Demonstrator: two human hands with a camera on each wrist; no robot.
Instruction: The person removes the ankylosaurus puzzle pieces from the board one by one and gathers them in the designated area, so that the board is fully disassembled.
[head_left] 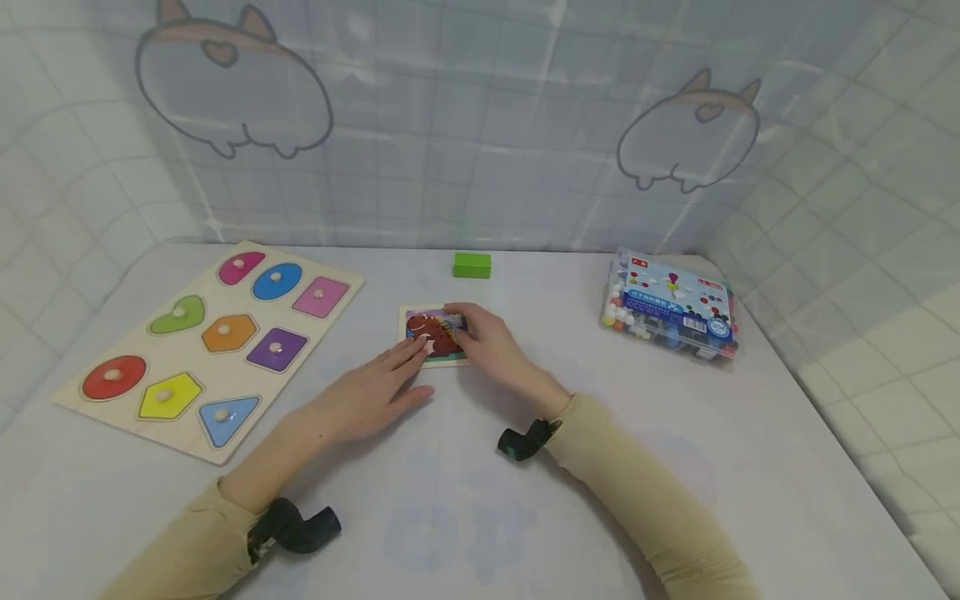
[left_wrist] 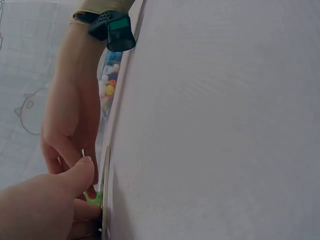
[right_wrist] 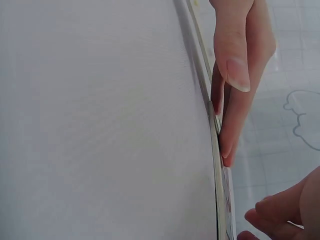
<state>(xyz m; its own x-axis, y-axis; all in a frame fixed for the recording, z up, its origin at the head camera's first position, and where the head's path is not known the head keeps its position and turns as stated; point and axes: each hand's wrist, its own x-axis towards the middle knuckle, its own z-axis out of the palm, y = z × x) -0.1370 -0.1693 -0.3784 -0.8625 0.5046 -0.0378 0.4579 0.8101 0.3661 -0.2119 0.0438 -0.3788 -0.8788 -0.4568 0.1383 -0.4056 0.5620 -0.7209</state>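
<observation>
A small picture puzzle (head_left: 437, 333) with a reddish-brown animal in a pale wooden frame lies flat on the white table. My left hand (head_left: 375, 396) reaches in from the left, its straight fingertips resting on the puzzle's lower left part. At the right side, my right hand (head_left: 491, 346) has its thumb and index finger bent round the puzzle's upper right part; the palm hides that edge. Seen side-on in the right wrist view, the puzzle's thin edge (right_wrist: 216, 165) lies beneath the left fingers (right_wrist: 232, 130). Whether a loose piece is between the right fingers is hidden.
Left of the hands lies a wooden shape board (head_left: 228, 329) with coloured knobbed pieces. A green block (head_left: 472, 266) sits behind the puzzle. At the back right is a clear box (head_left: 671, 304) of coloured beads. A patterned curtain (head_left: 480, 125) hangs behind the table.
</observation>
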